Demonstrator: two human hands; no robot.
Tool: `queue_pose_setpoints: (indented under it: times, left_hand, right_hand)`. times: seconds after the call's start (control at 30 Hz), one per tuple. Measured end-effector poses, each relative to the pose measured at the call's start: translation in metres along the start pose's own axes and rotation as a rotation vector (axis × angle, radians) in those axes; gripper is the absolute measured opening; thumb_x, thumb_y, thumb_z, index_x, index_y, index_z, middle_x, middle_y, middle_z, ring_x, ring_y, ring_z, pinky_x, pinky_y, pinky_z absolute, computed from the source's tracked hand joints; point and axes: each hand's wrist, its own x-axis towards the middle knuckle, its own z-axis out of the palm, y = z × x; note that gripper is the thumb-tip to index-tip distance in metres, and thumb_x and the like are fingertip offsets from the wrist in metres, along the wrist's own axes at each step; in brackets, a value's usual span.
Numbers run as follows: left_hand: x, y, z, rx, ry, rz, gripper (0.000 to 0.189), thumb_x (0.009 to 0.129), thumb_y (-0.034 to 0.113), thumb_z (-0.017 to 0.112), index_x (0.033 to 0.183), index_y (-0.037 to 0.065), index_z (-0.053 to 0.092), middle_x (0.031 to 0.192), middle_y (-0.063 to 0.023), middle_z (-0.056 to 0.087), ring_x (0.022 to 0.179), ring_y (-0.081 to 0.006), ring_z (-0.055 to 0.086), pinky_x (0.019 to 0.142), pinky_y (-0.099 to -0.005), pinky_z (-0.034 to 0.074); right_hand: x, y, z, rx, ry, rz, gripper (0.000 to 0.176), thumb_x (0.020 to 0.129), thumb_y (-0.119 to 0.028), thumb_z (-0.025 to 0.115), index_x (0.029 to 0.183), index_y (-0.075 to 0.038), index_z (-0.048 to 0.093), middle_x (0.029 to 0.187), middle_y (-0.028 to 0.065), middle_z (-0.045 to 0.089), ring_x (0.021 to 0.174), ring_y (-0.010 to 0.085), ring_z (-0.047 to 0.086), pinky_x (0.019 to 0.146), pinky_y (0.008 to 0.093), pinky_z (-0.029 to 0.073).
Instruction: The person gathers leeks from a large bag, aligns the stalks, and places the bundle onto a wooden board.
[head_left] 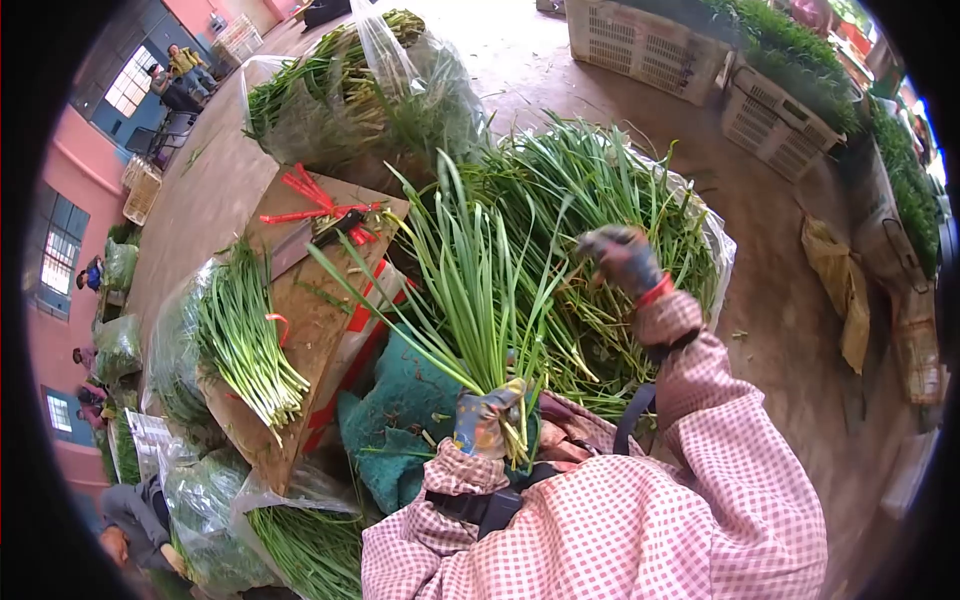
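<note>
My left hand [487, 420], in a patterned glove, is closed around the lower stems of an upright bunch of long green leaves [478, 300]. My right hand [620, 262], gloved and blurred by motion, is above a large heap of loose greens [600, 190]; its fingers are smeared. On a brown board [320, 290] to the left lies a bunch with white stem ends [250, 340], tied with a red band. Behind it on the board are a dark-handled knife [292, 250] and red strips [310, 195].
A plastic bag of greens [350, 100] stands beyond the board. White crates [645, 50] with greens line the upper right. Teal cloth [395, 420] lies near my left hand. More bagged greens [305, 545] are at lower left. People [185, 70] sit in the far upper left.
</note>
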Motion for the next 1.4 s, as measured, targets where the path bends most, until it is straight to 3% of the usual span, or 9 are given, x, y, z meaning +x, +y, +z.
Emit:
queue_pose_setpoints:
  times: [0.13,0.47,0.53,0.7,0.8,0.97,1.07,1.2,1.4]
  left_hand:
    - [0.003,0.001,-0.016,-0.321,-0.159,-0.022,0.027,0.074,0.014,0.060,0.091,-0.007,0.055,0.082,-0.0106,0.059,0.057,-0.0127,0.056,0.047,-0.0207,0.047]
    - [0.003,0.011,-0.006,-0.165,0.007,-0.066,0.028,0.075,0.011,0.057,0.099,-0.001,0.054,0.080,-0.0077,0.060,0.053,-0.0077,0.051,0.050,-0.0222,0.046]
    - [0.001,0.020,0.001,-0.149,-0.019,-0.045,0.033,0.075,0.010,0.057,0.106,0.000,0.051,0.079,-0.0068,0.060,0.052,-0.0075,0.051,0.049,-0.0218,0.046]
    - [0.011,0.017,0.000,-0.234,-0.027,0.225,0.049,0.071,0.008,0.059,0.114,-0.004,0.040,0.078,-0.0095,0.057,0.050,-0.0096,0.051,0.043,-0.0215,0.045]
    - [0.020,0.026,0.005,-0.166,0.107,0.363,0.049,0.071,-0.001,0.057,0.115,-0.006,0.036,0.076,-0.0113,0.053,0.053,-0.0094,0.051,0.043,-0.0206,0.044]
    - [0.014,0.057,0.004,-0.291,-0.086,0.454,0.055,0.073,0.000,0.056,0.122,-0.002,0.030,0.079,-0.0052,0.057,0.050,-0.0080,0.051,0.044,-0.0217,0.045]
    - [0.012,0.058,-0.014,-0.363,-0.374,0.425,0.076,0.068,0.004,0.064,0.128,-0.002,0.016,0.089,-0.0079,0.054,0.065,-0.0127,0.054,0.056,-0.0273,0.048]
    - [0.007,0.050,-0.010,-0.449,-0.578,0.261,0.086,0.059,0.004,0.071,0.127,-0.003,0.018,0.092,-0.0083,0.050,0.075,-0.0160,0.052,0.065,-0.0335,0.043]
    - [-0.005,0.040,-0.004,-0.411,-0.425,0.270,0.026,0.074,0.006,0.053,0.099,0.003,0.047,0.085,-0.0089,0.054,0.075,-0.0217,0.053,0.067,-0.0406,0.045]
  right_hand:
    - [0.035,0.044,-0.087,-0.483,0.310,-0.318,0.027,0.075,-0.017,0.058,0.099,-0.005,0.056,0.081,0.0066,0.060,0.076,0.0133,0.056,0.069,0.0255,0.046]
    - [-0.062,0.039,0.057,-0.011,-0.774,-0.248,0.078,0.071,-0.010,0.064,0.132,-0.011,0.015,0.116,0.0141,0.044,0.100,0.0202,0.047,0.083,0.0324,0.040]
    - [-0.083,0.024,0.063,0.362,-1.010,0.133,0.067,0.073,-0.014,0.063,0.129,-0.009,0.026,0.106,0.0068,0.052,0.098,0.0119,0.046,0.084,0.0262,0.038]
    - [-0.122,0.036,0.028,-0.351,-0.629,-0.394,0.023,0.072,-0.018,0.062,0.093,-0.012,0.060,0.059,0.0126,0.053,0.043,0.0254,0.047,0.043,0.0317,0.038]
    - [-0.138,0.032,0.003,-0.644,-0.594,-0.435,0.024,0.067,-0.013,0.060,0.092,-0.013,0.060,0.061,0.0121,0.055,0.049,0.0271,0.053,0.045,0.0333,0.040]
    - [-0.165,0.042,-0.057,-0.766,-0.555,0.130,0.018,0.069,-0.016,0.056,0.085,-0.013,0.061,0.066,0.0094,0.058,0.057,0.0258,0.056,0.052,0.0339,0.045]
    - [-0.178,0.053,-0.082,-1.573,-0.732,0.390,0.023,0.075,-0.029,0.054,0.088,-0.012,0.061,0.072,0.0077,0.060,0.061,0.0245,0.058,0.053,0.0340,0.046]
    - [-0.164,0.005,-0.045,-0.634,-0.481,0.069,0.030,0.078,-0.036,0.050,0.091,-0.010,0.059,0.075,0.0093,0.061,0.066,0.0233,0.060,0.057,0.0333,0.047]
    - [-0.099,0.081,0.008,-1.351,-0.570,0.076,0.033,0.076,-0.036,0.051,0.081,-0.004,0.058,0.068,0.0168,0.057,0.063,0.0332,0.056,0.055,0.0385,0.044]
